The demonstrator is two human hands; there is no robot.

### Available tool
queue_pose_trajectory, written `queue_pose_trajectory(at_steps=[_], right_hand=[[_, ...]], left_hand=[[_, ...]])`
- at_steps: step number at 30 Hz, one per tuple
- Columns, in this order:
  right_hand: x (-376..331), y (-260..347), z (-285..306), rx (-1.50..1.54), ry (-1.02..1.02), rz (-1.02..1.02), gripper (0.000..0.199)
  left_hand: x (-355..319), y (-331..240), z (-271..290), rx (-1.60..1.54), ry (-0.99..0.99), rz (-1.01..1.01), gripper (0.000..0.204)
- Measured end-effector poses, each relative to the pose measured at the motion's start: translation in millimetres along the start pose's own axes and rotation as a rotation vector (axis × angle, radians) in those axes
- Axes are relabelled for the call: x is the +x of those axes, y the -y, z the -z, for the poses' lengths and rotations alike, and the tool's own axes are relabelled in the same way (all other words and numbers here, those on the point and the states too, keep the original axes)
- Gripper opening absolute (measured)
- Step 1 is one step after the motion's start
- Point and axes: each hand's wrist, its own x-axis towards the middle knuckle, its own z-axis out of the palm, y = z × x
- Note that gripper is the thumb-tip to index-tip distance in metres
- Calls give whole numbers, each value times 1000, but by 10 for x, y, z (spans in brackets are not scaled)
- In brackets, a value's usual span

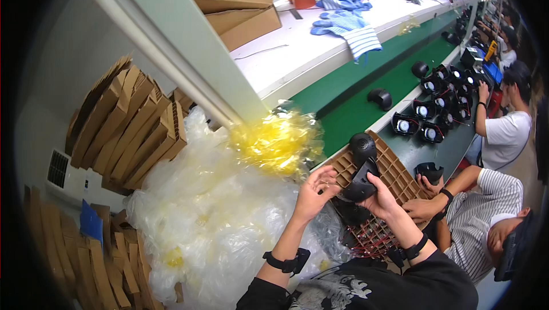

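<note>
My right hand (382,198) grips a curved black plastic housing (360,187), thumb on its near side. To its left, my left hand (315,193) is raised with the fingers apart and somewhat curled, and nothing shows in it. Just beyond the held piece is a black rounded shell (363,145) with a perforated round face; whether the two touch I cannot tell. Beneath them lies a brown cardboard divider grid (400,181). Toward me, more black parts and thin red wires (372,240) lie in the grid's cells, partly hidden by my right arm.
Clear plastic bags (211,224) heap at my left, topped by a yellow film bundle (280,141). Folded cardboard (128,121) stacks beyond. A green conveyor (343,118) carries black shells. Black speaker units (426,110) line the right bench. Close by, a striped-shirt co-worker (486,195) holds a black cup-shaped part (429,171).
</note>
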Motion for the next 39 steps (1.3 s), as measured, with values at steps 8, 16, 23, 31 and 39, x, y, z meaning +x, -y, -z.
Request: queue_pose_trajectory(at_steps=[8,16,23,31,39], right_hand=[[787,260,-601,108,-38,168,32],[2258,676,-590,-317,-427,275,72],[3380,261,-133,-278,-739,-85,93],[3851,39,472,-492,-1069,15,119],[3041,26,756,-254,-388,379,65]], left_hand=[[-401,-533,-126,850,216,-582,17],[-358,-1639,-83,1294,17,-989,27],[406,-1644,26,1792,-193,-1528,28],[632,-1512,61,1928,-303,-1426,46],[658,-1635,-209,1891,-227,-966,64]])
